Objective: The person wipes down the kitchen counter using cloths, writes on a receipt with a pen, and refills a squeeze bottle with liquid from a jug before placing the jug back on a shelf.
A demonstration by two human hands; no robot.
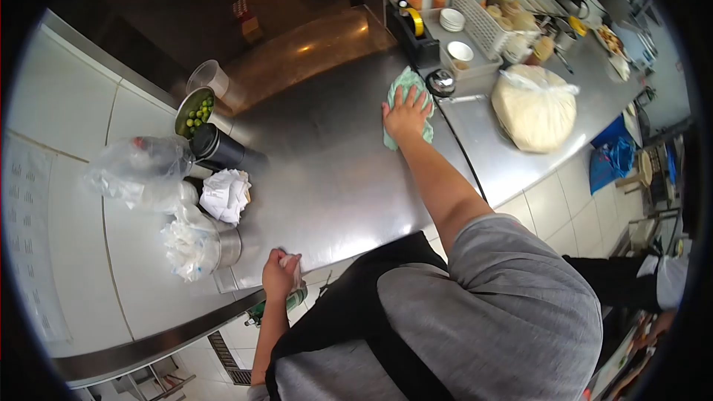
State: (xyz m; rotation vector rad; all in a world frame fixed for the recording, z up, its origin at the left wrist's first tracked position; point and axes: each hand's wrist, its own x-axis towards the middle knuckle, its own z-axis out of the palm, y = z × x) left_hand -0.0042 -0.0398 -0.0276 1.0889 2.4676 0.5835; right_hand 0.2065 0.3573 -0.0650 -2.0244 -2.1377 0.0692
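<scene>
My right hand lies flat with fingers spread on a light green cloth, pressing it against the steel counter. The cloth sits close to the seam at the counter's right, beside a silver call bell. At the counter's near left edge, my left hand is closed, and a pale, crumpled-looking bit shows by its fingers. What that is I cannot make out. A green bottle shows partly behind my left forearm, below the edge.
Left side: a bowl of green limes, black cups, crumpled papers, a metal container with plastic bags. Right side: a large bag of pale food, a tape dispenser, a white basket. Another person stands at far right.
</scene>
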